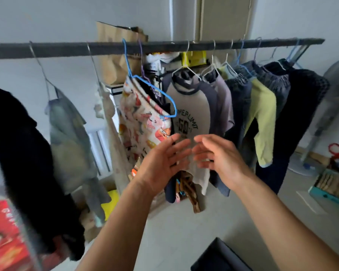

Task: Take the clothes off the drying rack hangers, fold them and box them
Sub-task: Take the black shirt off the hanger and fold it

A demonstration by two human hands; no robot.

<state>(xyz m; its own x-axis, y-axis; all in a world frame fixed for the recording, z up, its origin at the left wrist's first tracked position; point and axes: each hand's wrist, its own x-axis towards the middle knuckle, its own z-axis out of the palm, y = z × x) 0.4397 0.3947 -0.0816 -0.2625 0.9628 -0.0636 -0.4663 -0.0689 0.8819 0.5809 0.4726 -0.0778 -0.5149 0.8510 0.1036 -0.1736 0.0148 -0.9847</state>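
Rack rail (157,48) full of hung clothes – raglan tee (192,112) on its white hanger (186,70) dead ahead; your left hand (160,163) and right hand (221,159) spread, empty. Yank the hem and the hook snags – neighbours slide off

A dark rail (164,47) runs across the room and carries the clothes on wire hangers. From the left hang a black garment (24,153), a faded grey-green top (70,133) and a pale beige piece (112,133). Near the middle, a blue hanger (151,89) holds a cartoon-print cloth (143,124), tilted. Beside it hangs a cream shirt with dark sleeves (192,110), then a mauve top (225,102), a yellow-green garment (262,118) and dark trousers (301,106), packed close together. Below, the pale floor (184,227) bears a teal-edged box (333,190) at the right and a red package (6,237) at the left.
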